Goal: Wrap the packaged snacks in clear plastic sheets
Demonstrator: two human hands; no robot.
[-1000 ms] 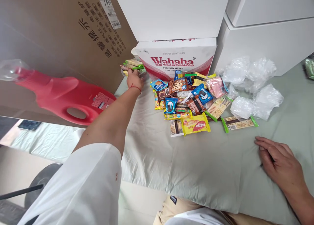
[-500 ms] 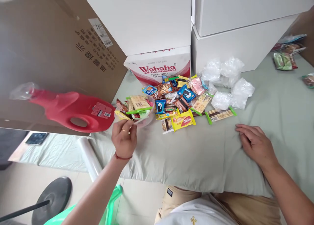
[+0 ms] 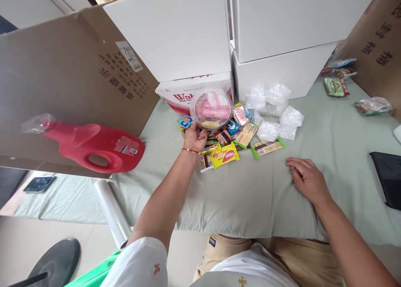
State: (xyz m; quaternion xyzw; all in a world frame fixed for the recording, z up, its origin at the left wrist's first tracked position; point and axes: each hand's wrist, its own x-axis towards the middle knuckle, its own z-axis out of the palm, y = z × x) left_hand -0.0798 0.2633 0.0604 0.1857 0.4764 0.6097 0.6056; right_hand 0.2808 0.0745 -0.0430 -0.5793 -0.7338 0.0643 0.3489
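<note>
My left hand grips the rim of a round clear plastic tub, tipped up over the snack pile. Pink packets show through the tub, with something yellow low down. Beneath and around it lie small wrapped snacks, among them a yellow nabati packet and a bar with green ends. The tub hides part of the pile. My right hand rests on the cloth to the right of that bar, fingers loosely stretched out and holding nothing.
A red jug lies before a brown cardboard sheet at left. Behind the pile stand a Wahaha carton and white boxes. Crumpled clear plastic, more snack packs and a black device are at right.
My left hand has carried the tub from the left of the pile to the right and up, tipping it over the snacks. The view has shifted; my right hand stays on the cloth.
</note>
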